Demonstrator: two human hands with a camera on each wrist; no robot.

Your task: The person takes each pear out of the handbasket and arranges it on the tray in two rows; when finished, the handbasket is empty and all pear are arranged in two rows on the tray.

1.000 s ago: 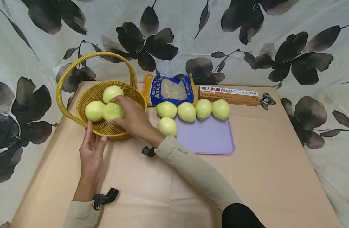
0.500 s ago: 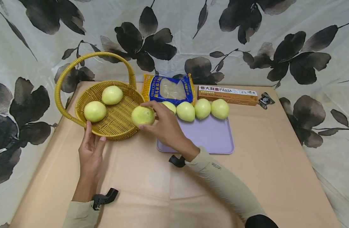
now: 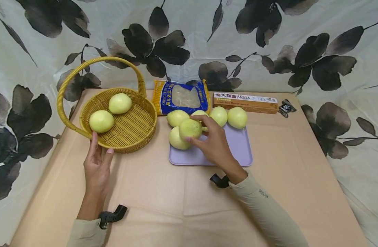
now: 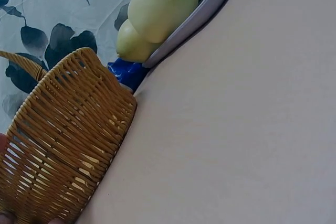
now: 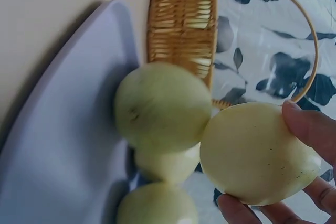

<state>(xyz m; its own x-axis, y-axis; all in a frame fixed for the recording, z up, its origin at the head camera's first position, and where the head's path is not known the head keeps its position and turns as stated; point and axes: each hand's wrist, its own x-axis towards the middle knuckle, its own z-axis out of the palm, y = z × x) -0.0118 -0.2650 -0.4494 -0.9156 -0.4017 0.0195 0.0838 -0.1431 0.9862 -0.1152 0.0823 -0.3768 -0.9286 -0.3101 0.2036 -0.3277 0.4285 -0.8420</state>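
Observation:
My right hand pinches a pale green round fruit between thumb and fingers, above the left part of the lilac tray. In the right wrist view this held fruit overlaps other fruits beside it. Several like fruits, among them a front one and a right-hand one, sit at the tray's back and left. My left hand touches the near rim and outer wall of a yellow wicker basket, its fingers fairly straight. Inside lie two fruits, a front one and a back one.
Behind the tray lies a blue and yellow pasta bag. A brown pasta box and a small black packet are to its right. The basket's tall handle arches up at the left. A floral cloth hangs behind the table.
My right hand has lifted one fruit out of the basket and carried it right, over the tray. The left hand has stayed at the basket rim. Two fruits are left in the basket.

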